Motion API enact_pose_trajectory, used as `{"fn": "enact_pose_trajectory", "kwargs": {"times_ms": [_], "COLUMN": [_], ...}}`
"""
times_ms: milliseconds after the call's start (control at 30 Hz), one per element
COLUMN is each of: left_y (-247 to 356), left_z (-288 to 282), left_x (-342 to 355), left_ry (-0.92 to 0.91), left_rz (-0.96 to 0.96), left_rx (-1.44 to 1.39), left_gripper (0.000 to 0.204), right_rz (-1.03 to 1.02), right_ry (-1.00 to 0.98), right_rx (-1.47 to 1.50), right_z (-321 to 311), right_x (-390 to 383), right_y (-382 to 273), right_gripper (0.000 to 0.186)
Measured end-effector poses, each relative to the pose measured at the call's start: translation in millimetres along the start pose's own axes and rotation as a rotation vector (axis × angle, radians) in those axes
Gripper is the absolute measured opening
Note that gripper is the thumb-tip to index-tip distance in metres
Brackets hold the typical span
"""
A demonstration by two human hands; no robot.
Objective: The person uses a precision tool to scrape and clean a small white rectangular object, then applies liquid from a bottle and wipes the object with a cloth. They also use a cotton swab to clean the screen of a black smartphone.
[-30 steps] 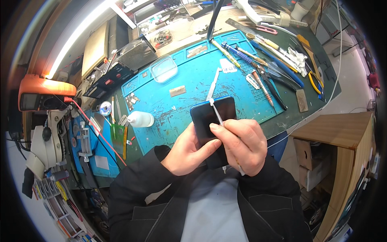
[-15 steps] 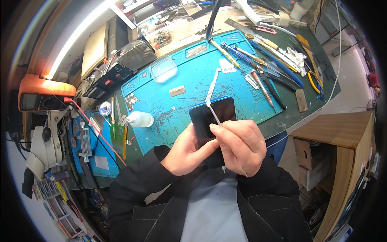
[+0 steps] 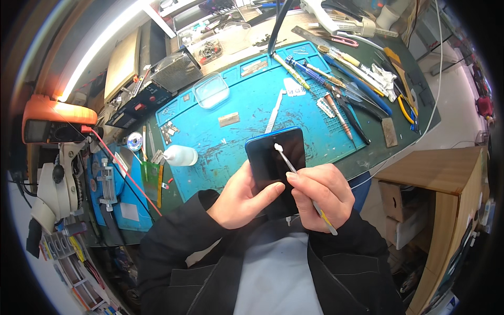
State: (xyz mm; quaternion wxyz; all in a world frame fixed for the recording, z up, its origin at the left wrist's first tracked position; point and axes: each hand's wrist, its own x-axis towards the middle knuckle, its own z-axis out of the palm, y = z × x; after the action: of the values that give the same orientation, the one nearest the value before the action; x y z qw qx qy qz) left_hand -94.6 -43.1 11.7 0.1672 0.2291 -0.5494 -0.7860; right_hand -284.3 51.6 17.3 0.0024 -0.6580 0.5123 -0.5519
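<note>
A dark smartphone [image 3: 262,157] with a blue edge is held up over the front of the mat. My left hand [image 3: 240,198] is closed round its left side, the thumb lying along the lower screen. Between the fingertips of my right hand [image 3: 324,197] are metal tweezers [image 3: 316,205], slanting up and left. Their tips grip a small white wad [image 3: 278,147], like cotton, which is at the upper part of the screen; whether it touches the glass I cannot tell. Beyond the phone's top edge lies a thin white brush [image 3: 275,111] on the mat.
The blue work mat [image 3: 210,144] carries a white squeeze bottle [image 3: 180,155], a clear plastic box [image 3: 211,90] and a small metal plate [image 3: 229,119]. Pliers [image 3: 350,116], screwdrivers and blades crowd the right. On the left stand an orange multimeter [image 3: 60,119] and a red cable [image 3: 118,161].
My right hand has shifted slightly right and tilted the tweezers, so more of their rear end shows. The white wad at their tips is now distinct against the screen. My left hand stays put.
</note>
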Motion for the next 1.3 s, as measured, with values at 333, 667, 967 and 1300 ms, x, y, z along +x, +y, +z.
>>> {"fn": "enact_pose_trajectory", "kwargs": {"times_ms": [333,667,967,1300], "left_y": [5,11,13,17], "left_z": [1,-2,-8,-9], "left_x": [2,5,4,5], "left_ry": [0.010,-0.014,-0.030,-0.039], "left_rz": [-0.017,-0.044,-0.097,-0.122], "left_rx": [-0.009,-0.067,-0.081,-0.093], "left_gripper": [0.064,0.065,0.066,0.066], "right_rz": [0.161,0.121,0.180,0.082], "right_ry": [0.029,-0.022,0.004,-0.041], "right_rx": [0.120,0.117,0.058,0.070], "right_z": [-5,-10,-13,-18], "right_x": [-3,-1,1,2], "right_y": [12,19,22,22], "right_gripper": [0.026,0.028,0.030,0.030]}}
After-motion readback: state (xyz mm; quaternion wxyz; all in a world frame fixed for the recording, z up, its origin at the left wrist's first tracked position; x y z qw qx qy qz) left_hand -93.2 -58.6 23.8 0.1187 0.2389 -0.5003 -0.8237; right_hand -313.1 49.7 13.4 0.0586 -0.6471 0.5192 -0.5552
